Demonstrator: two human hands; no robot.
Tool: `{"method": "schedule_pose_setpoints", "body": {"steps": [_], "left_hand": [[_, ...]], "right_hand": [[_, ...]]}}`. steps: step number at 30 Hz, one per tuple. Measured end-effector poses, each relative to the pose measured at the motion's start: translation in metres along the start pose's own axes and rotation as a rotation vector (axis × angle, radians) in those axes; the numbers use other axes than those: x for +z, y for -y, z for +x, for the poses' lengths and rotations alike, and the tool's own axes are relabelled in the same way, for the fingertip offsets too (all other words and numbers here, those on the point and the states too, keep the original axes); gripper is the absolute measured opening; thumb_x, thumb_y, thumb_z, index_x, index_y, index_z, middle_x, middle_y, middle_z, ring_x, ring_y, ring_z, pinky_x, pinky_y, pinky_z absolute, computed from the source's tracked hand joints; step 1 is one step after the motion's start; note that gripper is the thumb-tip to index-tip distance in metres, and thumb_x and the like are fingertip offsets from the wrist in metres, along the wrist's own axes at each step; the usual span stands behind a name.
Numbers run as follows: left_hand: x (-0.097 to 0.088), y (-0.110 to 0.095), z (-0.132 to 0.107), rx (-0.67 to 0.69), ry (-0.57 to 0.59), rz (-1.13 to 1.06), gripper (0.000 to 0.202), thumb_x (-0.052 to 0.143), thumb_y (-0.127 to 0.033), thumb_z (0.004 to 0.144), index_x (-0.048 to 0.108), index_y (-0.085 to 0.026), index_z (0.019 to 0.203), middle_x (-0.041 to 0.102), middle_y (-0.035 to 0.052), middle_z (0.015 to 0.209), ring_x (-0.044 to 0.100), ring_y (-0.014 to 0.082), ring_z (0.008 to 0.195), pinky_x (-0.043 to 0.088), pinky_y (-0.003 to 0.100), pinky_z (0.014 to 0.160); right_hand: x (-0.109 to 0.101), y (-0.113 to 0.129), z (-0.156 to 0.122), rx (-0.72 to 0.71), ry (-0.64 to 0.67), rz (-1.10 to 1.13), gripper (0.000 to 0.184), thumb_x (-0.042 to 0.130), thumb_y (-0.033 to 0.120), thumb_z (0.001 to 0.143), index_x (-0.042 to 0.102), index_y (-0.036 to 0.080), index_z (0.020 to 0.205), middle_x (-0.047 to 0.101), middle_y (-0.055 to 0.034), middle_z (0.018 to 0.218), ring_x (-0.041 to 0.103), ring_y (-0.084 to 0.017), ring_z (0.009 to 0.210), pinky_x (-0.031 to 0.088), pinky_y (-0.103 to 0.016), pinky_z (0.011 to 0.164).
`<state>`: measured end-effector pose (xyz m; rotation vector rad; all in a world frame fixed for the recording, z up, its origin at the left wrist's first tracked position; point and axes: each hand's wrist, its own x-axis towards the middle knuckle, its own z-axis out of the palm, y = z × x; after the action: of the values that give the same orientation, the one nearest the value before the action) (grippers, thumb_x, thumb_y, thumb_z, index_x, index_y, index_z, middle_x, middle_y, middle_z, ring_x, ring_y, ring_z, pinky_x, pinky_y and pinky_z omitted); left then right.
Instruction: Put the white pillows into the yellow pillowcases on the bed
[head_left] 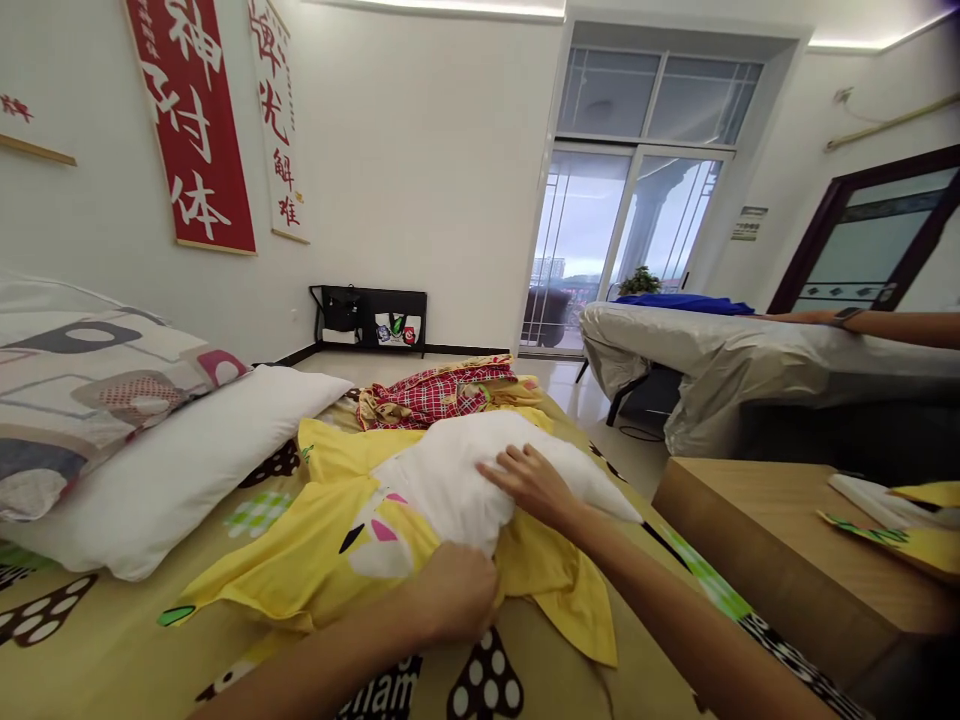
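Observation:
A white pillow (450, 460) lies on the bed, its left end inside the opening of a yellow pillowcase (300, 545) with a printed cartoon face. My left hand (457, 590) is closed in a fist on the pillowcase's near edge, close to the pillow; its fingertips are hidden. Bent fingers of my right hand (529, 480) grip the top of the pillow. More yellow cloth hangs out under the pillow, below my right wrist.
Another white pillow (217, 460) and a patterned pillow (105, 390) lie at the left. Red plaid cloth (435, 395) is behind. A wooden cabinet (750, 500) stands at right. Another person's arm (892, 325) rests on a covered table (667, 335).

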<state>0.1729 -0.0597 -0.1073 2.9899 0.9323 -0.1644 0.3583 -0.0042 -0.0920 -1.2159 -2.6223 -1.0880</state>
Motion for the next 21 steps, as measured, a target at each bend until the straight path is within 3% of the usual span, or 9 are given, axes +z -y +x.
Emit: {"method": "schedule_pose_setpoints", "body": {"steps": [4, 6, 8, 12, 14, 15, 17, 19, 21], "left_hand": [[-0.016, -0.018, 0.018, 0.09, -0.193, -0.082, 0.018, 0.053, -0.012, 0.077, 0.062, -0.014, 0.093, 0.07, 0.012, 0.089, 0.066, 0.0263, 0.08, 0.049, 0.031, 0.062], [-0.025, -0.02, 0.019, 0.067, -0.308, -0.143, 0.015, 0.048, -0.014, 0.084, 0.061, -0.016, 0.092, 0.069, 0.0093, 0.087, 0.065, 0.0238, 0.078, 0.048, 0.03, 0.064], [-0.034, -0.013, 0.011, 0.063, -0.326, -0.187, 0.017, 0.045, -0.02, 0.089, 0.062, -0.017, 0.087, 0.069, 0.0075, 0.083, 0.065, 0.0221, 0.076, 0.047, 0.029, 0.065], [-0.049, 0.033, -0.009, 0.042, -0.178, -0.266, 0.016, 0.055, -0.03, 0.086, 0.067, -0.019, 0.081, 0.071, 0.0037, 0.079, 0.065, 0.0198, 0.073, 0.046, 0.026, 0.064], [-0.052, 0.066, -0.008, -0.037, -0.209, -0.301, 0.025, 0.049, -0.036, 0.09, 0.067, -0.02, 0.094, 0.072, 0.0039, 0.089, 0.066, 0.0194, 0.081, 0.048, 0.026, 0.071], [-0.05, 0.081, -0.005, -0.096, -0.259, -0.304, 0.033, 0.04, -0.039, 0.094, 0.064, -0.019, 0.106, 0.07, 0.0063, 0.103, 0.065, 0.0204, 0.093, 0.047, 0.028, 0.079], [-0.038, 0.105, 0.007, -0.202, -0.337, -0.295, 0.047, 0.022, -0.039, 0.098, 0.047, -0.016, 0.13, 0.053, 0.0113, 0.135, 0.051, 0.0225, 0.122, 0.039, 0.033, 0.099], [-0.016, 0.115, 0.019, -0.234, -0.285, -0.289, 0.051, 0.024, -0.04, 0.098, 0.034, -0.016, 0.141, 0.038, 0.0129, 0.147, 0.038, 0.0242, 0.134, 0.032, 0.038, 0.106], [0.011, 0.112, 0.03, -0.218, -0.155, -0.28, 0.053, 0.038, -0.043, 0.094, 0.037, -0.017, 0.14, 0.041, 0.0148, 0.146, 0.039, 0.0278, 0.133, 0.033, 0.044, 0.105]], "right_hand": [[-0.04, -0.004, 0.039, -0.009, -0.056, 0.082, 0.041, 0.035, 0.013, 0.094, 0.051, 0.021, 0.132, 0.059, -0.0113, 0.101, 0.047, -0.024, 0.094, 0.035, -0.036, 0.073], [-0.038, 0.002, 0.04, 0.021, -0.016, 0.202, 0.042, 0.037, 0.015, 0.094, 0.049, 0.024, 0.133, 0.058, -0.0115, 0.108, 0.044, -0.025, 0.1, 0.035, -0.038, 0.078], [-0.023, 0.011, 0.027, 0.042, 0.108, 0.36, 0.039, 0.042, 0.017, 0.092, 0.055, 0.026, 0.128, 0.058, -0.0102, 0.111, 0.044, -0.025, 0.103, 0.033, -0.039, 0.083], [0.016, 0.035, -0.02, 0.01, 0.35, 0.542, 0.028, 0.053, 0.011, 0.08, 0.071, 0.026, 0.095, 0.063, -0.0035, 0.095, 0.05, -0.019, 0.091, 0.035, -0.031, 0.079], [0.023, 0.045, -0.039, -0.008, 0.402, 0.561, 0.027, 0.057, 0.008, 0.072, 0.072, 0.025, 0.086, 0.064, -0.0025, 0.089, 0.052, -0.018, 0.087, 0.034, -0.029, 0.073], [0.021, 0.049, -0.045, -0.017, 0.422, 0.57, 0.027, 0.057, 0.008, 0.069, 0.072, 0.025, 0.084, 0.064, -0.0027, 0.088, 0.053, -0.018, 0.087, 0.034, -0.029, 0.072], [0.01, 0.054, -0.051, -0.043, 0.453, 0.586, 0.027, 0.058, 0.008, 0.066, 0.072, 0.024, 0.083, 0.064, -0.0034, 0.086, 0.054, -0.019, 0.087, 0.034, -0.029, 0.07], [-0.007, 0.051, -0.049, -0.085, 0.475, 0.6, 0.028, 0.059, 0.008, 0.064, 0.073, 0.024, 0.082, 0.065, -0.003, 0.085, 0.055, -0.019, 0.086, 0.035, -0.028, 0.067], [-0.025, 0.041, -0.039, -0.113, 0.518, 0.634, 0.03, 0.063, 0.009, 0.064, 0.073, 0.025, 0.088, 0.067, -0.0018, 0.083, 0.057, -0.018, 0.081, 0.037, -0.027, 0.065]]}}
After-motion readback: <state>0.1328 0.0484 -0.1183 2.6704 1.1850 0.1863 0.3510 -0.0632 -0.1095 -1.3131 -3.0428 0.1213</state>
